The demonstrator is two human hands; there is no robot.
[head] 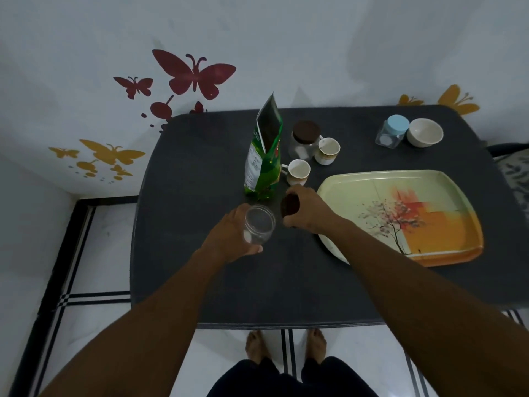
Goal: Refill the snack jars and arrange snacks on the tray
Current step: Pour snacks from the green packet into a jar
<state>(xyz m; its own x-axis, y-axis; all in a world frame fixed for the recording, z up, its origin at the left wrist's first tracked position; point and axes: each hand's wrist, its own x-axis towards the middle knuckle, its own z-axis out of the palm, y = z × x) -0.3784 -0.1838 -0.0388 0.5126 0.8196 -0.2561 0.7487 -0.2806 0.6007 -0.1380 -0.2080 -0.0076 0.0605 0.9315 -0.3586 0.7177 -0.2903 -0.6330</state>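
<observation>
My left hand (229,234) grips a clear, lidless jar (260,224) standing on the dark table (200,282). Just right of it, my right hand (307,214) holds the jar's brown lid (289,205) on edge above the table. A green snack pouch (264,156) stands open behind the jar. The yellow-and-orange tray (446,236) with a tree picture lies to the right, partly under my right wrist.
Behind the pouch stand a brown-lidded jar (305,138) and two white cups (327,150) (297,171). A blue-lidded jar (392,134) and a white bowl (425,133) sit at the back right. A chair (512,167) is at the right edge.
</observation>
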